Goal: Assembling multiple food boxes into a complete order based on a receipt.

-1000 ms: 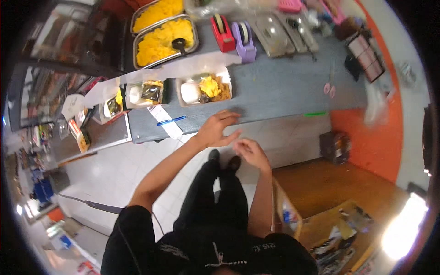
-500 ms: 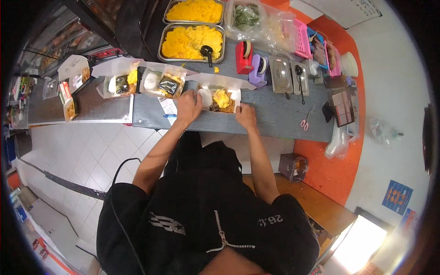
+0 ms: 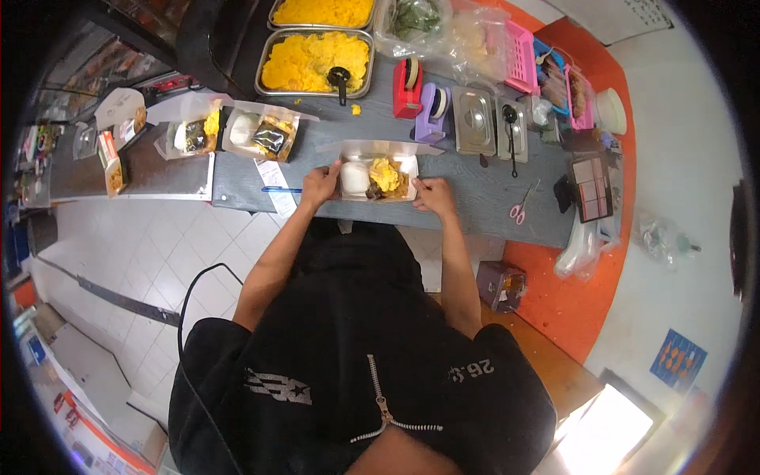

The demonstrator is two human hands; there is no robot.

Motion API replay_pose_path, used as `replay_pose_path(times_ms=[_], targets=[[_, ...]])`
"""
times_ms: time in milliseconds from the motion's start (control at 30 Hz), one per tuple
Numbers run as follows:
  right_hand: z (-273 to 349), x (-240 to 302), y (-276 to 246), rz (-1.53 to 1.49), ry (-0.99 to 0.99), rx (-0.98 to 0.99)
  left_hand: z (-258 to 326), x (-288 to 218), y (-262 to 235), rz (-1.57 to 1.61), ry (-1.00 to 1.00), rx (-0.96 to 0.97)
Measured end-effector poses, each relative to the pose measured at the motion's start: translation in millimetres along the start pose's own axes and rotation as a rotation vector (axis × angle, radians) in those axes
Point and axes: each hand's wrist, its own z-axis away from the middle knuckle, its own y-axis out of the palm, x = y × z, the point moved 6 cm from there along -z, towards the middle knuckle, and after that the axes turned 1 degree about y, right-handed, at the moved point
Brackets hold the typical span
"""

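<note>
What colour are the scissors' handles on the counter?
Pink. The scissors lie on the grey counter, to the right of the right hand, seen in the head view.

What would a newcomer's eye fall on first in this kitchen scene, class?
First, the two metal trays of bright yellow food at the far edge of the grey counter. Next, the open white meal box at the counter's near edge, with the left hand and right hand at its sides.

Food stall: steel pans [image 3: 315, 59] of yellow food, meal boxes [image 3: 378, 176].
</note>
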Motion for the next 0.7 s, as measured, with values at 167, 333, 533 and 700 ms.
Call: replay_pose_path(times_ms=[167,333,533,700], targets=[[-4,5,2,-0.039,-0.046,0.021,-5,17,2,-0.106,0.006,-0.089],[38,57,-47,0.374,-0.397,-0.446,13,-11,-30,-0.189,0.015,-0.203],[41,104,-71,0.384,-0.855,-0.632,62,-117,-60,-0.422,0.884,-0.795],[5,88,-46,0.144,-0.715,-0.418,30,-95,-28,-0.118,0.66,-0.58]])
